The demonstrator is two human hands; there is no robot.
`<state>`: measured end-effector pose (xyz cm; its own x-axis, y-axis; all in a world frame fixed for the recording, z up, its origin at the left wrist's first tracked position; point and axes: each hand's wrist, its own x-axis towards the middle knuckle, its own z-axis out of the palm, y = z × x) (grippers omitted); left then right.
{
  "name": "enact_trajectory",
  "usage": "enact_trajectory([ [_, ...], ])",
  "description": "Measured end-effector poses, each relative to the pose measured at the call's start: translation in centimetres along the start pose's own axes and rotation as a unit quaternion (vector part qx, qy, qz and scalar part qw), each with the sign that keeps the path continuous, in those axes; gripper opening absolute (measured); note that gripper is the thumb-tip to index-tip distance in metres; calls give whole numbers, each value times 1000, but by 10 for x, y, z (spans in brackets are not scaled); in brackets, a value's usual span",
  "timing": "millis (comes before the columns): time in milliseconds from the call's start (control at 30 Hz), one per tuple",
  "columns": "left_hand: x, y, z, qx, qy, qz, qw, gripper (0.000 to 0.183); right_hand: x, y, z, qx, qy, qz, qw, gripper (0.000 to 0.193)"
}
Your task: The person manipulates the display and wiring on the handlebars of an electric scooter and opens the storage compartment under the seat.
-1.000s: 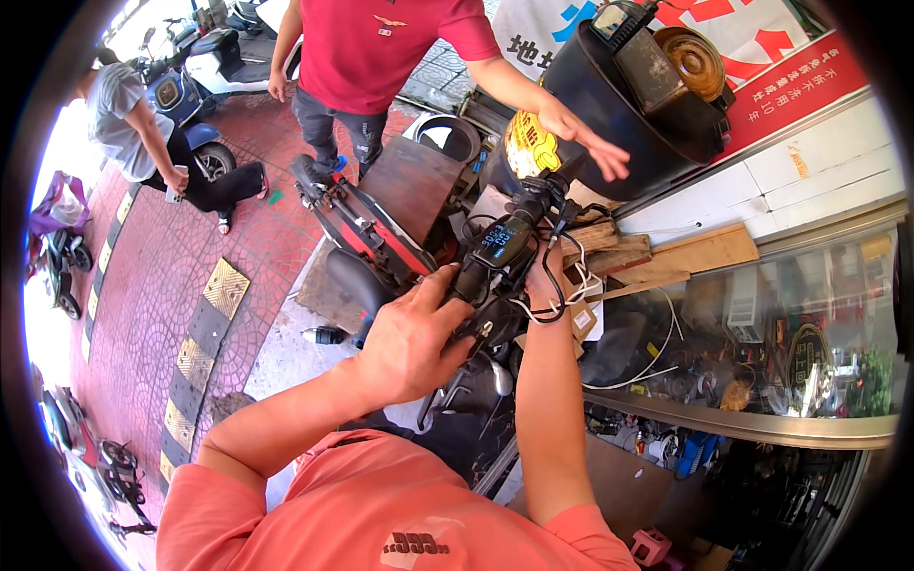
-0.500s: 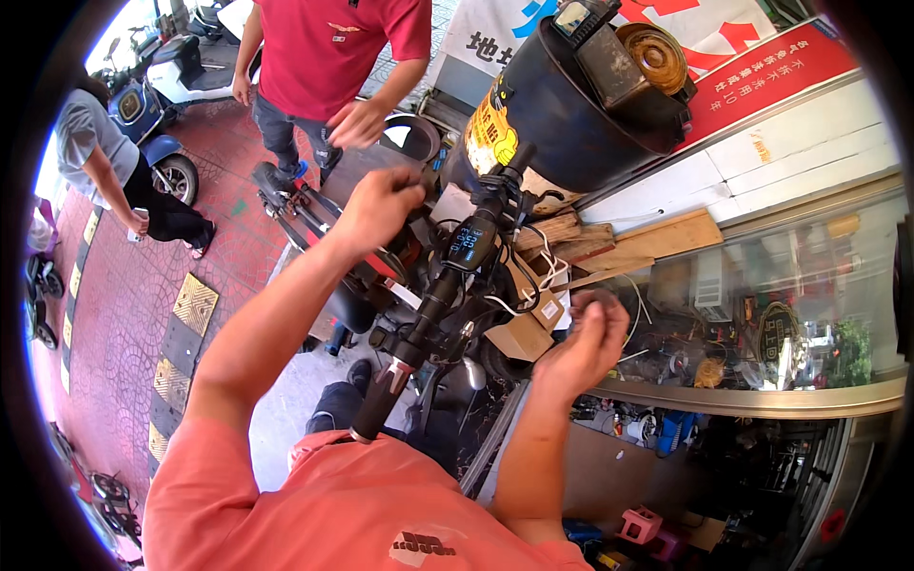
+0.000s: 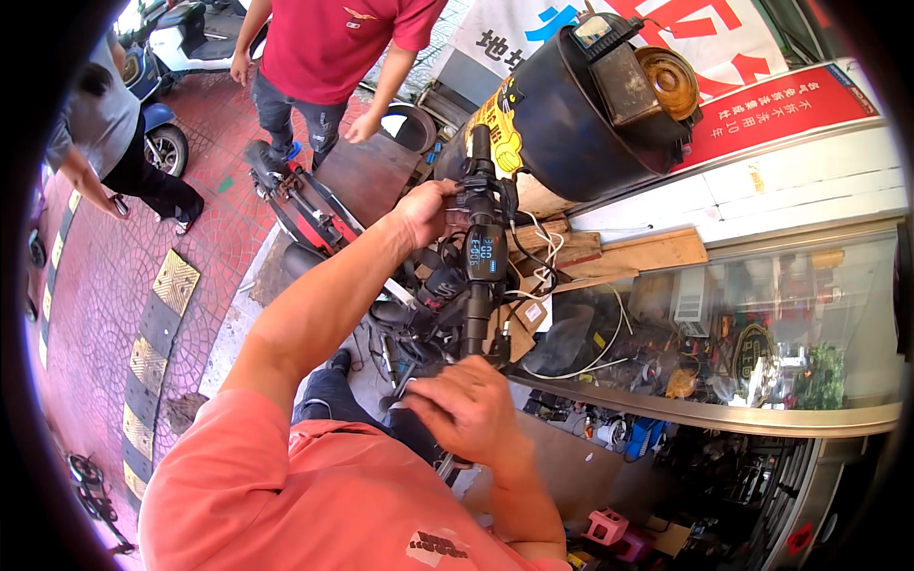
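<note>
A black handlebar with a lit display runs almost straight up and down in front of me. Near its far end, my left hand has its fingers closed at the lever and clamp area; the fingertips are partly hidden. My right hand is curled over the near end of the bar, covering the grip there. Slightly blurred, its fingers point left. Black and white cables loop from the bar on its right side. Below the bar, much of the vehicle's dark body is hidden.
A large black drum stands beyond the bar, with wooden boards to its right. A glass case of parts fills the right side. A person in a red shirt stands ahead, near a folded red-and-black scooter.
The handlebar has turned from slanting to nearly upright in view. My right hand has come left onto its near end, and my left hand has moved right onto the bar. The red-shirted person's hand has lowered.
</note>
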<state>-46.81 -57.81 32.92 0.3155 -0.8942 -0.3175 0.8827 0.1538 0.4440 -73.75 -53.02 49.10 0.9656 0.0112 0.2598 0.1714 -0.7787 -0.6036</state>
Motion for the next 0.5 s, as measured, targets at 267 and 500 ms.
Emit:
enact_trajectory([
  [267, -29, -10, -15, -60, -14, 31, 998, 25, -39, -2, -26, -217, -19, 106, 970, 27],
  [500, -39, -27, -34, -142, -101, 74, 982, 32, -69, 20, -23, -248, 111, 82, 959, 26],
])
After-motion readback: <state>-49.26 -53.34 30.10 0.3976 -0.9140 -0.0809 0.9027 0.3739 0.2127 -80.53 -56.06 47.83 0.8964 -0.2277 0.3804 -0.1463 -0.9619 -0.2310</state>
